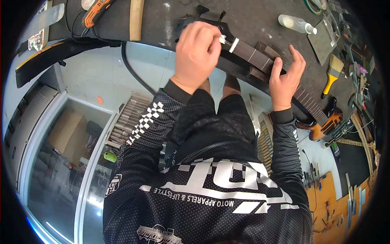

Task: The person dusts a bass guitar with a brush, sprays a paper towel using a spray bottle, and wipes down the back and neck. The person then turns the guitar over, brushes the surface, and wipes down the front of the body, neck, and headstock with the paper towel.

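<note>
A guitar lies across the workbench, its dark fretboard (252, 56) running from the black headstock (225, 29) down to an orange-brown body (321, 128) at the right. Above the headstock end, my left hand (198, 53) is closed in a pinch on a small white piece (222, 39), just left of the white nut (234, 45). My right hand (286, 79) rests at the neck with thumb and fingers apart, the thumb by the fretboard's edge. A dark notched block (267, 51) shows around the neck between the hands.
On the bench are a clear spray bottle (296, 24), a yellow-handled brush (333, 75), a grey sheet (323, 40), a wooden strip (136, 20) and an orange tool (95, 13) with a cable. More tools lie at the far right. A black hose (136, 73) hangs below the bench edge.
</note>
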`<action>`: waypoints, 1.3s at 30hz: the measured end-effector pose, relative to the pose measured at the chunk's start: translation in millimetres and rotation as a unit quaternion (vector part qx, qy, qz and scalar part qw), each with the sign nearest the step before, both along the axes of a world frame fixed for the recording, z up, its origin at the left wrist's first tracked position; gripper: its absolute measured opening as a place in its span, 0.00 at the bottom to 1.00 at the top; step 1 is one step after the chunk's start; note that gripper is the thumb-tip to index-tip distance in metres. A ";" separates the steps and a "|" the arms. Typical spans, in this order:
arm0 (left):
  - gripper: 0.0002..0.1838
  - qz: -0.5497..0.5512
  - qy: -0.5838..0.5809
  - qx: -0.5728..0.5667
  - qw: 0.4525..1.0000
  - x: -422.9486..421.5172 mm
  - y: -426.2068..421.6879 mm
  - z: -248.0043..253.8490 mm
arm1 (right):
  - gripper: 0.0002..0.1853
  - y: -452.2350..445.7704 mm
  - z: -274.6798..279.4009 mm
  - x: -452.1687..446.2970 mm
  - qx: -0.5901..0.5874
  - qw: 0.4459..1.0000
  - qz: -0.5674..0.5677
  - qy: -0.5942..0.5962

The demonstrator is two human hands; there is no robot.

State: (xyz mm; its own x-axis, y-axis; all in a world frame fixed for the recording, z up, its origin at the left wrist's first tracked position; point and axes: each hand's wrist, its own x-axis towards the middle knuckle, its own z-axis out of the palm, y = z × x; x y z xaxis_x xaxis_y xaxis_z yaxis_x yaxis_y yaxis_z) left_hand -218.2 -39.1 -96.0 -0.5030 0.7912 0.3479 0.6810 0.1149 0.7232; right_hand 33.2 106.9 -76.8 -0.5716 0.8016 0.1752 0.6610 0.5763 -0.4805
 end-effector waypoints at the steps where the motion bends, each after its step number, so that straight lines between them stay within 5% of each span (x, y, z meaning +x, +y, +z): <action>1: 0.12 0.000 -0.001 -0.001 1.000 5.0 -0.3 4.1 | 0.27 0.7 0.0 -0.9 0.003 1.000 0.000 -0.003; 6: 0.09 0.035 0.088 -0.054 0.994 -11.3 3.6 13.6 | 0.27 -0.4 0.8 -0.3 0.001 1.000 -0.003 0.000; 9: 0.08 0.093 -0.002 -0.105 0.990 -8.0 5.0 18.9 | 0.27 0.3 0.4 -0.2 0.005 1.000 -0.002 0.002; 12: 0.07 0.042 -0.194 -0.098 0.975 -7.1 2.2 24.7 | 0.27 0.6 0.6 -0.2 0.000 1.000 -0.002 0.005; 15: 0.07 -0.010 -0.167 -0.108 0.980 -22.0 0.9 25.4 | 0.27 0.6 1.0 0.5 0.004 1.000 0.001 0.005; 18: 0.07 -0.046 0.046 -0.135 0.989 -37.6 0.3 38.4 | 0.27 0.8 1.1 0.6 -0.001 1.000 -0.001 0.010; 21: 0.05 -0.087 0.104 -0.207 0.969 -51.7 10.9 36.2 | 0.27 1.5 0.1 1.8 0.000 1.000 0.005 0.010; 33: 0.06 -0.148 0.029 -0.157 0.976 -67.2 39.4 42.6 | 0.26 0.1 1.5 0.7 -0.009 1.000 0.003 0.003; 39: 0.03 -0.100 0.135 -0.153 0.974 -68.4 16.0 42.8 | 0.26 0.4 0.8 1.5 -0.006 1.000 0.005 -0.004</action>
